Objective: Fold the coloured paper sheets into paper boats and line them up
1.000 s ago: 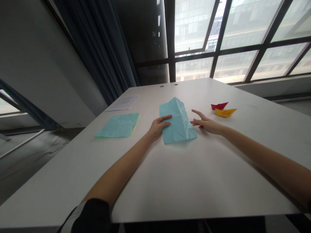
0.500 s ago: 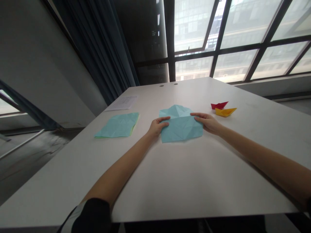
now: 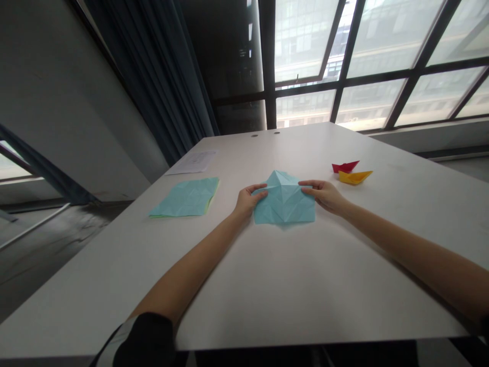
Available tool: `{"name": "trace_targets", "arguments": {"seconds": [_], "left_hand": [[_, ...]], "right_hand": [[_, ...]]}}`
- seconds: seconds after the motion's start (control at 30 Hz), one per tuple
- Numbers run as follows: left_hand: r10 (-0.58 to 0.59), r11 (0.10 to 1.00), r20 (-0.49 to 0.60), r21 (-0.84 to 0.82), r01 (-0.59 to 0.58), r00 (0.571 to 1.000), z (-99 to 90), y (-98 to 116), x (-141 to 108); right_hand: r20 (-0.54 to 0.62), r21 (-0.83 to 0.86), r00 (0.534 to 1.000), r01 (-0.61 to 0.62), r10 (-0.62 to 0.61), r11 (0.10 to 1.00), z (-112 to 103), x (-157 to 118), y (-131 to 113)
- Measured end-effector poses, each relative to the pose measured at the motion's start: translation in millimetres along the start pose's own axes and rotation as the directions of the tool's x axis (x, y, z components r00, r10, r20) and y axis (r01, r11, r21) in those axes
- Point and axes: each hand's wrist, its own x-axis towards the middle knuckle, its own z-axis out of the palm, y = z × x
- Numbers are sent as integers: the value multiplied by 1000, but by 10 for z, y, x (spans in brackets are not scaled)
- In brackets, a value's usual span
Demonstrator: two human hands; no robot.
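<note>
A creased light blue sheet of origami paper (image 3: 284,206) is held at mid-table, just off or on the surface; I cannot tell which. My left hand (image 3: 247,200) pinches its left side between thumb and fingers. On the opposite side, my right hand (image 3: 323,194) grips the upper right edge the same way. Between the hands the paper bends along a horizontal crease, and a raised peak stands at its middle. Part of the far half is hidden behind the fold.
To the left lies a stack of blue and green paper sheets (image 3: 187,198), with a printed white page (image 3: 194,162) behind it. A red paper boat (image 3: 345,166) and a yellow paper boat (image 3: 355,177) sit at the right on the white table (image 3: 290,285).
The paper's middle has been pushed up into a peak along the crease, where it was flatter before. Its right edge and my right hand have come slightly inward.
</note>
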Motion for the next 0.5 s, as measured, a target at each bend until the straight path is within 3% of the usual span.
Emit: {"name": "trace_targets", "arguments": {"seconds": [0.17, 0.27, 0.4, 0.5], "left_hand": [[9, 1000, 11, 0, -9, 1000, 35, -6, -5], [62, 997, 24, 38, -63, 998, 47, -26, 0], [225, 949, -45, 239, -208, 973, 63, -7, -9], [275, 910, -21, 328, -253, 961, 79, 26, -30]], "right_hand": [[15, -29, 1000, 14, -14, 999, 51, -16, 5], [-22, -177, 996, 84, -89, 981, 83, -31, -5], [-42, -474, 960, 225, -277, 851, 104, -57, -44], [35, -532, 947, 287, -319, 796, 108, -74, -79]]}}
